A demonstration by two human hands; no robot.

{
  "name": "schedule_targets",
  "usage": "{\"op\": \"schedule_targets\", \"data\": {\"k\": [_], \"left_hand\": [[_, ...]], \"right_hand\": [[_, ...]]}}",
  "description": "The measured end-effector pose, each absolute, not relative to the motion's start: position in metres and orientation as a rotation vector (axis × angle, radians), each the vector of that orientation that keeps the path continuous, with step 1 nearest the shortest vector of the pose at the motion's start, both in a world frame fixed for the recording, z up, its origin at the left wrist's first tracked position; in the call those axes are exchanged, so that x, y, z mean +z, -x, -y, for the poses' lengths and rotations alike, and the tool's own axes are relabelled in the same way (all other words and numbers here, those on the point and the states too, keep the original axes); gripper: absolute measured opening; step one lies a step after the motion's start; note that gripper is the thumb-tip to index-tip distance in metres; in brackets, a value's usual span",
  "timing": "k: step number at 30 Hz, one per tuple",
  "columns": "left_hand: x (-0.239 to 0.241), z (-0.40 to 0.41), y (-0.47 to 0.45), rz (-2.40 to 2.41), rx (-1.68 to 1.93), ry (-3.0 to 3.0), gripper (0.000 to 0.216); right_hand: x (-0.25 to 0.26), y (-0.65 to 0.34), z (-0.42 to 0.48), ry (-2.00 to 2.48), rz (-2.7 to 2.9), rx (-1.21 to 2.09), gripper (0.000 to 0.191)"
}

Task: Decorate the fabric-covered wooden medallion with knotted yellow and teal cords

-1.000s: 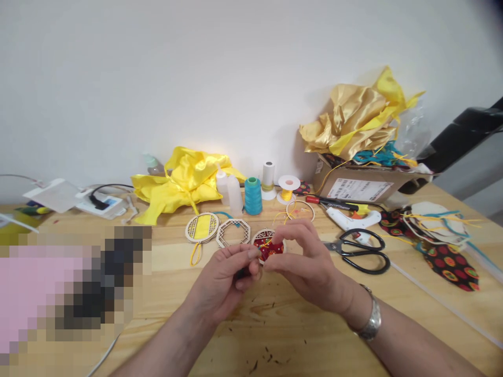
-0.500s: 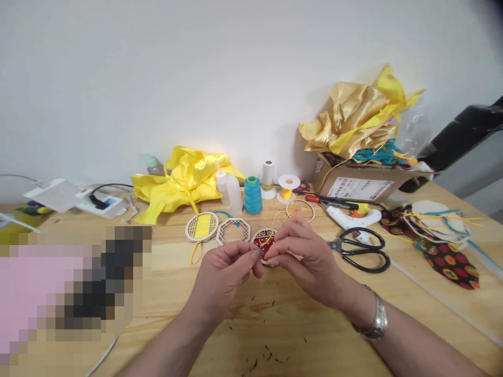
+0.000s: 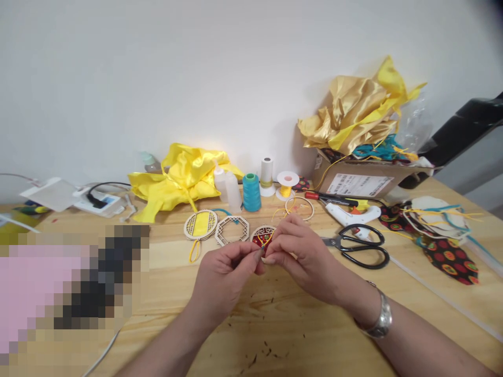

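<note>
Both my hands meet over the middle of the wooden table [image 3: 275, 324]. My left hand [image 3: 223, 277] is pinched shut, its thumb and forefinger pressed on something small I cannot make out. My right hand [image 3: 304, 254] is closed on a round wooden ornament with red patterned cloth [image 3: 261, 236], from which a thin yellow cord runs between the fingertips. A silver watch sits on my right wrist. Just behind the hands lie a round wooden ornament with yellow cloth [image 3: 200, 225] and an octagonal wooden frame [image 3: 231, 229].
Black scissors [image 3: 359, 246] and a white glue gun [image 3: 351, 213] lie to the right. Spools, a teal thread cone [image 3: 251, 192] and small bottles stand at the back. Yellow satin [image 3: 181, 180], a cardboard box [image 3: 361, 180] with gold fabric, patterned cloth pieces [image 3: 448, 256] and a blurred patch at left.
My hands have drawn closer together, the right hand shifting left over the red ornament and covering more of it. The view has tilted slightly.
</note>
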State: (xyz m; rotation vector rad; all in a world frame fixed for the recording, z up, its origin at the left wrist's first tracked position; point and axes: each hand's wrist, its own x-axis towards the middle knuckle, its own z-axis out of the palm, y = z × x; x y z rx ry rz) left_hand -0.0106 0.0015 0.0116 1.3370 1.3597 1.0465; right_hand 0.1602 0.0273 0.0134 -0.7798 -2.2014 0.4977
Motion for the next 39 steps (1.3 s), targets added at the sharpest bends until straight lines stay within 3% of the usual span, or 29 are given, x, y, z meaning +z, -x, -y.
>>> {"op": "schedule_targets", "data": {"k": [15,28,39], "left_hand": [[0.010,-0.002,0.010,-1.400,1.019,-1.391,0.014],[0.003,-0.006,0.014,-1.239,0.988,-1.157,0.010],[0.005,-0.004,0.014,-1.208,0.821,-1.260,0.015]], "right_hand": [[0.017,-0.164,-0.026,0.857,2.418,0.197,0.018],[0.008,-0.155,-0.025,0.880,1.867,0.666,0.006],[0.003,-0.159,-0.029,0.815,1.942,0.702,0.009]]}}
